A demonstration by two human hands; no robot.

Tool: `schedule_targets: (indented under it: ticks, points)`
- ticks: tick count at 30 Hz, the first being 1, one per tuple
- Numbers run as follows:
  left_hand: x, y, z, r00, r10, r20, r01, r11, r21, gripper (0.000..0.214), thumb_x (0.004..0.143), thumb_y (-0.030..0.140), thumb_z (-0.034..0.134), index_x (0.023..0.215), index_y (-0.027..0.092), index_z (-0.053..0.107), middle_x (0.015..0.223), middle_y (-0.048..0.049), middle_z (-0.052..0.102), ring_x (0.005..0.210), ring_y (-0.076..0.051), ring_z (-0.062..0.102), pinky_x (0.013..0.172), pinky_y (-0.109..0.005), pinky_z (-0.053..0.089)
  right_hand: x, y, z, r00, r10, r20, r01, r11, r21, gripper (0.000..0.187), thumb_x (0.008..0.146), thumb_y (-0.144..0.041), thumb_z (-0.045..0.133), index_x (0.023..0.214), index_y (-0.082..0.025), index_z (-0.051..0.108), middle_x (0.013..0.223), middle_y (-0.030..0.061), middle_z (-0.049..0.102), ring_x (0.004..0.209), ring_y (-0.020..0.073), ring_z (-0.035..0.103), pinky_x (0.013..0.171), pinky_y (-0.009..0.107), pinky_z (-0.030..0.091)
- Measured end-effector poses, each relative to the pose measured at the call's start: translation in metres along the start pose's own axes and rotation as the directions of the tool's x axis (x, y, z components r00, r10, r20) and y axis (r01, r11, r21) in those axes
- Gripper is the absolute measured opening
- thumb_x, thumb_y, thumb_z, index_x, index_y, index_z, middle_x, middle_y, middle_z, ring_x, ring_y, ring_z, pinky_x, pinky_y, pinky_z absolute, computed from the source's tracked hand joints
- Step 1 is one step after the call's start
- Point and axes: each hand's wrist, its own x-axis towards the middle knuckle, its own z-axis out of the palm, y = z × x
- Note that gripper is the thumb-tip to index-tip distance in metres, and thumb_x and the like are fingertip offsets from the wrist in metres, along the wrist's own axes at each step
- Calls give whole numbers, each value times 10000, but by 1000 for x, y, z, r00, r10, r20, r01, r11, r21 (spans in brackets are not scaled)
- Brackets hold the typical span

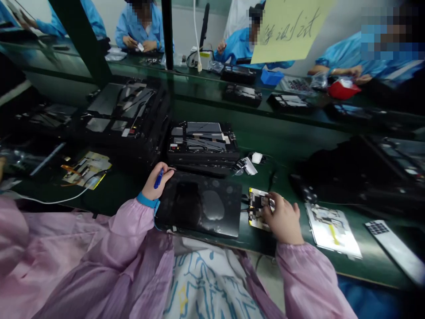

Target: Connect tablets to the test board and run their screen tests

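A dark flat screen panel (217,206) lies on the bench in front of me, with glossy reflections on it. My left hand (156,182) is at its upper left corner, closed around a blue pen (158,178). To the right of the panel is a small circuit board (255,208) with yellow edges, joined to the panel side by short dark cables. My right hand (284,217) is over the board's right part, thumb and fingers bent together on it. What lies between those fingertips is hidden.
Stacked black device housings (202,144) stand behind the panel, with a taller stack (124,110) to the left. Another board (88,170) with a white cable lies left; a white plate (334,230) lies right. A yellow note (288,31) hangs above. Co-workers in blue sit beyond the shelf.
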Motion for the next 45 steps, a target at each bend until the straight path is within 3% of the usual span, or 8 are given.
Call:
schedule_targets:
  ticks: [13,19,21,24,28,34,41,45]
  points:
    - [1,-12,1,998,-49,-41,47,997,-55,288,676,314,645,695,203,380,770,2,596,836,-188,597,784,-318,431,2,4,17,995,43,-94,-37,998,59,384,781,-265,416,1145,-158,477,1011,116,669,969,278,578,991,556,288]
    - [-1,-12,4,996,-84,-39,77,986,-146,291,675,298,645,687,202,370,713,17,562,792,-168,582,751,-294,432,7,-3,-2,999,-7,-41,12,990,141,243,780,-252,421,973,-193,556,956,108,653,1007,289,563,989,590,281]
    - [-1,-12,4,996,-91,-24,85,981,-172,295,670,285,652,688,200,371,705,21,558,767,-158,576,740,-287,431,5,-25,-17,991,-87,-103,114,950,290,114,778,-228,448,824,-209,551,918,92,638,1033,289,560,958,557,344]
    - [-2,-14,5,996,-88,2,86,973,-213,294,675,264,658,690,195,373,707,26,560,743,-142,567,726,-274,425,-4,-72,-43,952,-134,-273,278,752,598,43,776,-208,574,794,-217,536,875,63,610,981,250,585,881,457,447]
    - [-1,-15,5,994,-94,50,105,949,-297,293,693,235,660,708,190,371,747,27,586,753,-125,567,721,-253,412,-13,-119,-63,948,-174,-266,318,492,811,90,770,-167,641,787,-223,573,862,42,599,937,221,597,847,429,485]
    - [0,-16,5,993,-90,78,111,939,-326,288,705,206,653,719,187,366,790,20,610,750,-119,567,728,-256,406,-13,-125,-59,964,-160,-213,263,453,852,79,768,-152,667,765,-213,616,845,44,603,876,200,595,776,397,501]
    - [-2,-14,2,991,-76,111,93,982,-163,324,644,149,668,742,197,364,898,11,632,813,-146,583,800,-304,419,-14,-127,-55,947,-197,-254,316,424,849,147,738,-88,690,771,-217,627,804,13,607,886,195,596,775,395,488]
    - [-1,-19,3,997,-63,33,67,987,-143,234,731,213,610,728,200,376,820,12,626,808,-151,579,784,-299,414,-12,-127,-52,939,-213,-269,338,438,833,158,727,-85,698,767,-225,635,791,4,600,871,189,591,769,386,487]
